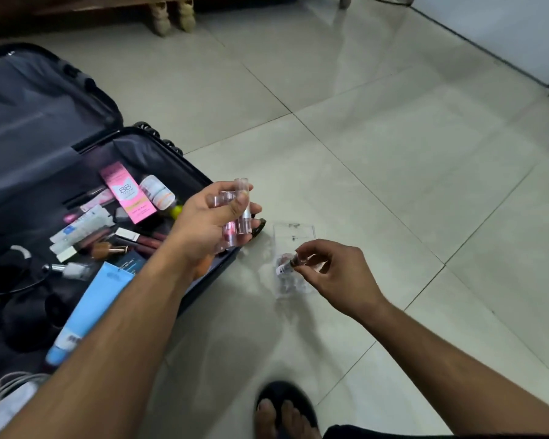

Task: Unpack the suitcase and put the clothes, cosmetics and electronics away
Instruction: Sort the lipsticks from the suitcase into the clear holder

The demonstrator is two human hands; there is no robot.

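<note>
A sandalled foot point(282, 410) on the tiled floor point(377, 153), then the right hand point(336, 274) pinching a small tube point(287, 266) over a clear organiser point(293, 248), the left hand point(213, 217) gripping several clear lipstick tubes point(240, 213) beside the open suitcase point(76, 185) of cosmetics

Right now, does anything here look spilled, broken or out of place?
Nothing looks spilled or broken. The cosmetics lie jumbled in the open suitcase, not in rows. The left hand holds several clear tubes; the right hand pinches one small tube over a clear organizer on the floor.
</note>
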